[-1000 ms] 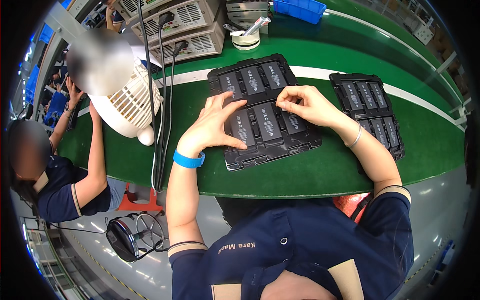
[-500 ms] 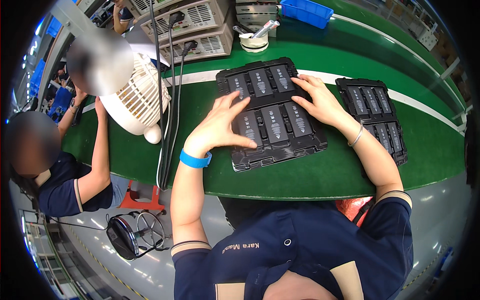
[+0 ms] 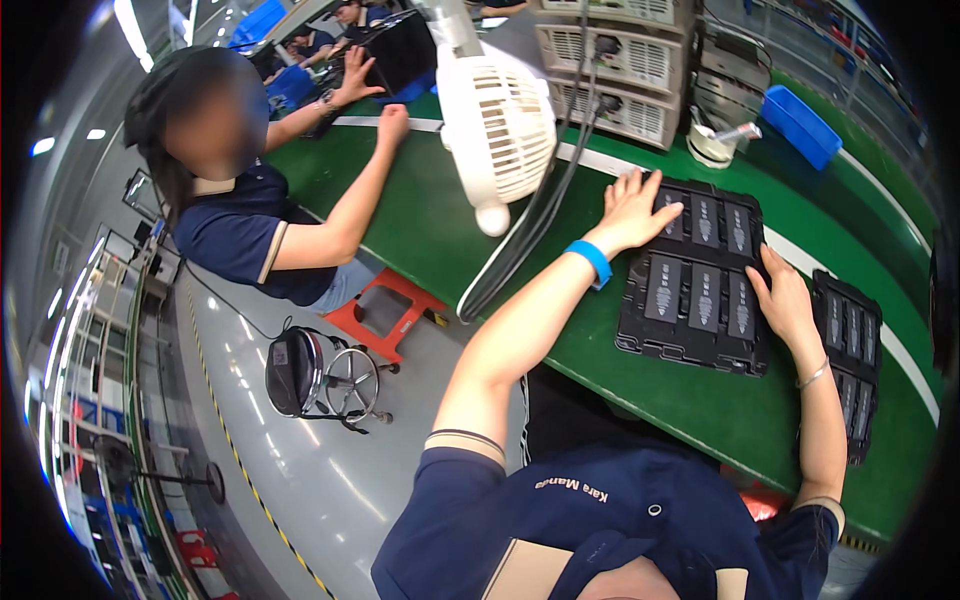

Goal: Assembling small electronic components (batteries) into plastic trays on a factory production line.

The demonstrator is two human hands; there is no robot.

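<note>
Bracketing a black tray [image 3: 693,290] on the green tabletop [image 3: 420,225], both hands lay flat and open, gripping nothing. Left hand [image 3: 635,210] pressed the far-left corner, right hand [image 3: 783,305] the right edge, likely steadying it. Second tray [image 3: 852,345] sat just right; white fan [image 3: 497,130] stood left.

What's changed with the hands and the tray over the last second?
The left hand has slid from the middle of the black moulded plastic tray to its far left corner. The right hand has left the tray's middle for its right edge, flat against the rim. Neither hand grips anything. The tray stays on the green table, and the second black tray remains beside it.
</note>
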